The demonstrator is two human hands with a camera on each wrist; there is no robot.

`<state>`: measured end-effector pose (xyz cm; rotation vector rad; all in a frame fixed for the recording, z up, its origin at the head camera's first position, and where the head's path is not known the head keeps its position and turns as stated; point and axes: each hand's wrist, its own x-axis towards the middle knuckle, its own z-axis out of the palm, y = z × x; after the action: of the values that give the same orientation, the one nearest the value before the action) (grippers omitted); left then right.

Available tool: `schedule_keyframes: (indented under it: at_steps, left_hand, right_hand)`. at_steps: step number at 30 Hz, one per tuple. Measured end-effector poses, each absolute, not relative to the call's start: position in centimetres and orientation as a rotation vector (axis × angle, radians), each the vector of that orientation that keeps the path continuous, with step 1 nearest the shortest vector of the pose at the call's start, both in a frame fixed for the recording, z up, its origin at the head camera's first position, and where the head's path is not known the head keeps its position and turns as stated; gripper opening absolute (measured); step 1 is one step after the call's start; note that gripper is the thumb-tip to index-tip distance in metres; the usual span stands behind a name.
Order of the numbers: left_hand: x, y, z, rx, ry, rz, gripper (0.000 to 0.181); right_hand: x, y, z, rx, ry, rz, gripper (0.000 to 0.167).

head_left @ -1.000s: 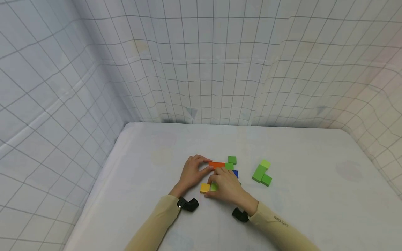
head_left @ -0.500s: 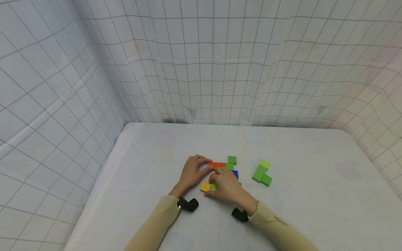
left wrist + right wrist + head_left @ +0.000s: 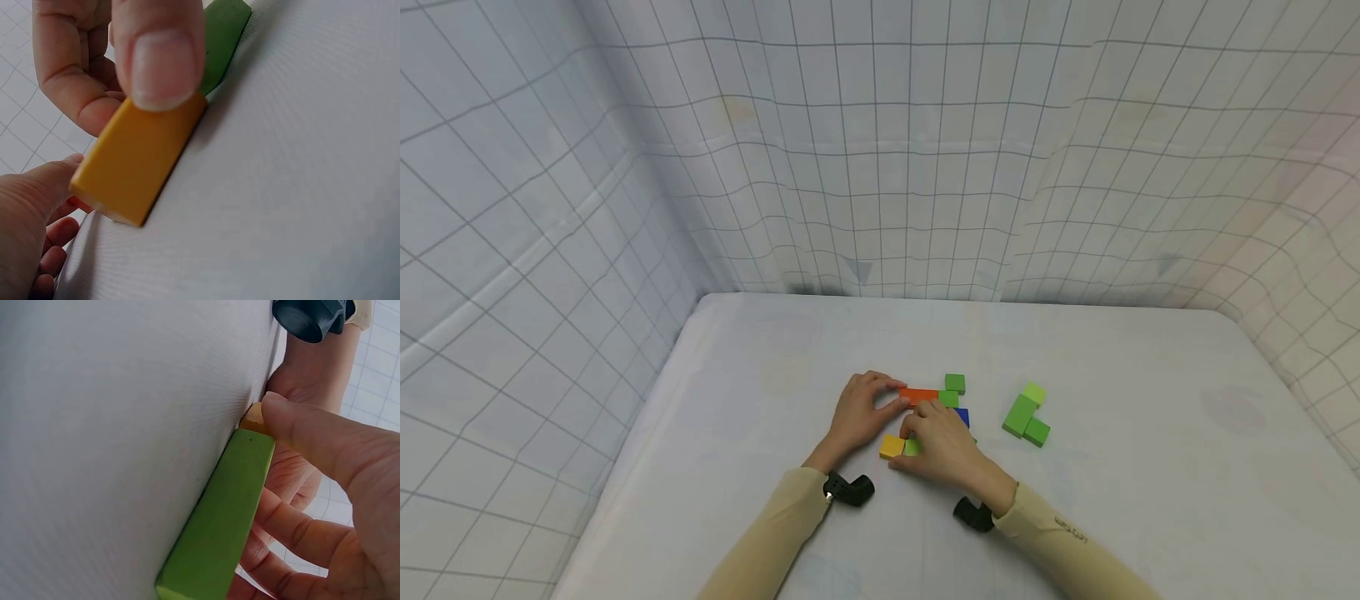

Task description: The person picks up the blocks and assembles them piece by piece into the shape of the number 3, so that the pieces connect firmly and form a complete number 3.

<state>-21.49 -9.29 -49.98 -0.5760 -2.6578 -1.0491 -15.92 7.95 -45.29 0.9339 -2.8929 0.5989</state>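
Two hands busy | left hand (image 3: 859, 412) pinches red block (image 3: 919, 396) at its left end | yellow block (image 3: 892, 447), pinched by right hand (image 3: 942, 440), sits against light-green block (image 3: 912, 447); uneven pressure could skew that join | right hand partly covers blue block (image 3: 962, 417), blocking the view | three green blocks (image 3: 1020, 414) grouped apart, rightward on counter (image 3: 1120, 417)

Small dark letters (image 3: 1070, 529) are on the person's tan right sleeve (image 3: 1060, 554), near the black wrist camera (image 3: 973, 514). They are too tiny to read.
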Motion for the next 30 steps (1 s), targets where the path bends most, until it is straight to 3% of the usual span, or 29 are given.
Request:
schedule_keyframes:
  at_steps: [30]
  left_hand:
    - [-21.49, -9.34, -49.88, -0.584, -2.659, -1.057, 0.029]
  right_hand:
    - [-15.92, 7.92, -45.46, 0.941, -2.858, 0.611, 0.035]
